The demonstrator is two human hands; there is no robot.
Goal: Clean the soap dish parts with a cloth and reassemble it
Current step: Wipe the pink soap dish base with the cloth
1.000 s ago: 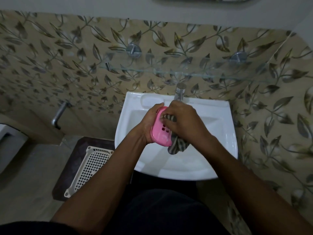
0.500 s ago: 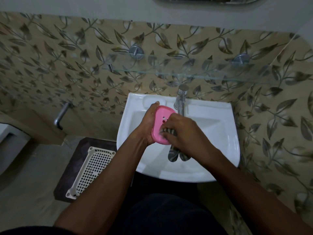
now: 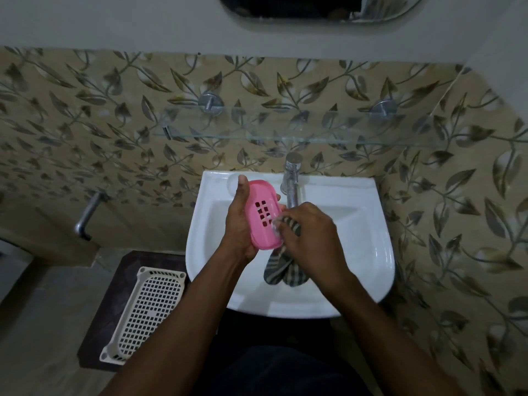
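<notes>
A pink soap dish part (image 3: 261,214) with several square drain holes is held on edge over the white sink (image 3: 368,252). My left hand (image 3: 238,224) grips it from the left, thumb up along its rim. My right hand (image 3: 310,234) clutches a grey striped cloth (image 3: 281,270) and presses it against the dish's lower right edge. The loose end of the cloth hangs down into the basin. No other part of the soap dish is visible.
A chrome tap (image 3: 291,181) stands just behind the hands. A glass shelf (image 3: 285,132) juts from the leaf-patterned wall above. A white perforated basket (image 3: 145,312) lies on a dark stool at the lower left, near a metal wall handle (image 3: 85,217).
The right hand with the cloth has slid down and right off the dish face, uncovering the drain holes. The dish has lifted slightly toward the tap.
</notes>
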